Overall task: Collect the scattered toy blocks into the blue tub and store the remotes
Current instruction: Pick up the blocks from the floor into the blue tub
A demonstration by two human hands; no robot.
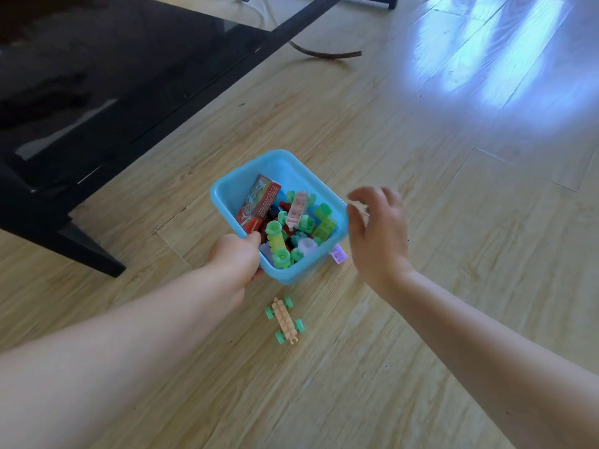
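Observation:
The blue tub (278,163) is tilted above the wooden floor, and my left hand (238,254) grips its near-left rim. Inside lie several green, pink, red and lilac toy blocks (306,222) and a small red box (257,202). My right hand (377,231) hovers just right of the tub, fingers spread, holding nothing. A purple block (338,255) shows at the tub's near-right edge, beside my right hand. On the floor below the tub lies a peach wheeled chassis with green wheels (284,320). No remotes are in view.
A black glass-topped table (97,92) fills the upper left, one leg (94,254) reaching the floor left of my arm. A curved brown strip (324,54) and white cables (259,8) lie on the floor beyond it. Bright window glare covers the floor at upper right.

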